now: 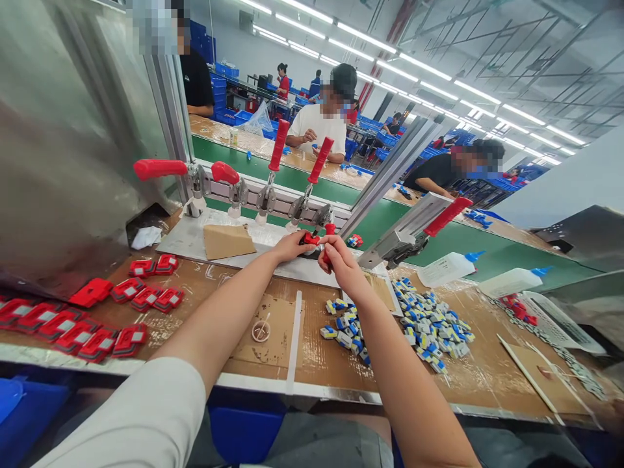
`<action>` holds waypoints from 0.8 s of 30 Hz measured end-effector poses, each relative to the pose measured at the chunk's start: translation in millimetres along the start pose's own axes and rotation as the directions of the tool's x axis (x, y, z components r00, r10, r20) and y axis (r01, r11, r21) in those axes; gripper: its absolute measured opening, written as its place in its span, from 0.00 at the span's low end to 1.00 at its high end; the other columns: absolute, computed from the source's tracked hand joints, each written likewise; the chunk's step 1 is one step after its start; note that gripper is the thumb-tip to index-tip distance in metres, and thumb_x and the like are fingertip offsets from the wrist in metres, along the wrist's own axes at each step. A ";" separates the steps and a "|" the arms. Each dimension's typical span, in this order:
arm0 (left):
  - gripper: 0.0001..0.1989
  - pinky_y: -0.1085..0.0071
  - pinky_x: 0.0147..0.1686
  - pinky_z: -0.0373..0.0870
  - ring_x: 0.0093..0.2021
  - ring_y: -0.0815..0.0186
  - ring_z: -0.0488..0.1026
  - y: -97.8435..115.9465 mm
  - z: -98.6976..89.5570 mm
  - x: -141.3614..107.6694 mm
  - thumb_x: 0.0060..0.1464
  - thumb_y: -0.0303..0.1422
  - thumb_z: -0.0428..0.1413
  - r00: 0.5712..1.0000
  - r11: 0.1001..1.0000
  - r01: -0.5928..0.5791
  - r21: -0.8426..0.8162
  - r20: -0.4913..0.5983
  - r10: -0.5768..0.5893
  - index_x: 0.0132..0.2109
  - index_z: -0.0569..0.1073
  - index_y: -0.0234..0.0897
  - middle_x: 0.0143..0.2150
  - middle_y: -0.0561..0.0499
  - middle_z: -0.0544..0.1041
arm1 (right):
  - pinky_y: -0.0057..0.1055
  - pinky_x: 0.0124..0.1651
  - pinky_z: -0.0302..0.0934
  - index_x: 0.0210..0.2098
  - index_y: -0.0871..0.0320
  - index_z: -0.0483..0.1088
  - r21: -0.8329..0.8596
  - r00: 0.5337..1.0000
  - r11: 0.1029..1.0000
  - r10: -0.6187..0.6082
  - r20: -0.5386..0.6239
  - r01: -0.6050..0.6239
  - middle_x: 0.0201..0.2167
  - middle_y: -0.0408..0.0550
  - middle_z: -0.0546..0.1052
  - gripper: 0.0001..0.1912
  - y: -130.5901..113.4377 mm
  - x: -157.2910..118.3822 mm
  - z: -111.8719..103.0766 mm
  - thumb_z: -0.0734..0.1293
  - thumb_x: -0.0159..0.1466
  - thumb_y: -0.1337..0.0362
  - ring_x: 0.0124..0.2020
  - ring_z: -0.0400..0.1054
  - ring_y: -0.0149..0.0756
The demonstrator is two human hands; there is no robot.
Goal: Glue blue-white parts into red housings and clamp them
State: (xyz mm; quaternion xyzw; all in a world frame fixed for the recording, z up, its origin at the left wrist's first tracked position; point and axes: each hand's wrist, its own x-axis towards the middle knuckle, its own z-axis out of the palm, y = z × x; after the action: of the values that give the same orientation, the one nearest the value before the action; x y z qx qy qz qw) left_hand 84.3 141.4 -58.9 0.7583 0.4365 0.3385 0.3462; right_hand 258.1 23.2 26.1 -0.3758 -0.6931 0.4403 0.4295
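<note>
Workbench (182,318): red part (311,240) at left hand's (291,246) fingertips, right hand (340,260) beside; grip closures unclear.

Left arm (229,305): enters from 7 o'clock, elbow nearly straight | Left hand (291,247): palm down, fingers forward | Right forearm (409,364): enters from 5 o'clock | Right hand (340,261): fingers curled, just beside left, at 3 o'clock

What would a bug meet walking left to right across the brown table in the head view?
Red-and-grey parts → little round cup → white strip → blue, white and yellow blocks → white basket with holes.
</note>
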 end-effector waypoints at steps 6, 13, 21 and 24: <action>0.20 0.62 0.53 0.73 0.51 0.54 0.77 -2.2 1.6 1.1 0.59 0.47 0.60 1.000 1.000 0.007 -0.022 0.004 -0.007 0.53 0.76 0.41 0.51 0.48 0.82 | 0.31 0.38 0.56 0.50 0.53 0.62 -0.193 1.000 0.981 -0.014 0.021 0.018 0.27 0.38 0.66 0.16 15.4 -3.3 -0.8 0.56 0.77 0.48 0.30 0.59 0.34; 0.22 0.61 0.55 0.74 0.55 0.53 0.78 -5.4 3.0 1.8 0.59 0.45 0.61 1.000 0.998 0.006 -0.064 0.000 -0.006 0.56 0.76 0.40 0.54 0.46 0.82 | 0.32 0.37 0.54 0.48 0.52 0.62 -0.462 0.998 0.887 0.026 0.059 0.004 0.29 0.40 0.68 0.12 22.5 -2.3 -8.1 0.55 0.77 0.52 0.30 0.62 0.36; 0.21 0.61 0.57 0.73 0.55 0.52 0.78 -4.9 2.6 2.9 0.58 0.41 0.62 1.000 0.999 -0.001 -0.038 -0.001 0.001 0.56 0.76 0.39 0.54 0.45 0.82 | 0.33 0.37 0.54 0.51 0.53 0.68 -0.751 0.995 0.660 0.071 0.077 0.011 0.35 0.50 0.78 0.14 50.2 19.3 -6.1 0.56 0.76 0.54 0.35 0.71 0.45; 0.23 0.58 0.58 0.73 0.56 0.50 0.78 0.5 0.6 1.2 0.55 0.39 0.63 1.000 1.000 -0.005 -0.009 -0.003 0.005 0.57 0.75 0.38 0.56 0.43 0.82 | 0.33 0.39 0.57 0.56 0.53 0.70 -0.723 0.990 0.690 0.071 0.121 0.038 0.37 0.50 0.80 0.17 49.7 20.7 -9.8 0.56 0.76 0.55 0.37 0.72 0.44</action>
State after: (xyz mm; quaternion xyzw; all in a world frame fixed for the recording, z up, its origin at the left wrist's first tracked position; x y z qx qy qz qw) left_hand 85.4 142.2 -58.6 0.7573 0.4336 0.3424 0.3483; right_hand 267.0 61.1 -12.4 -0.4890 -0.8351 0.1610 0.1936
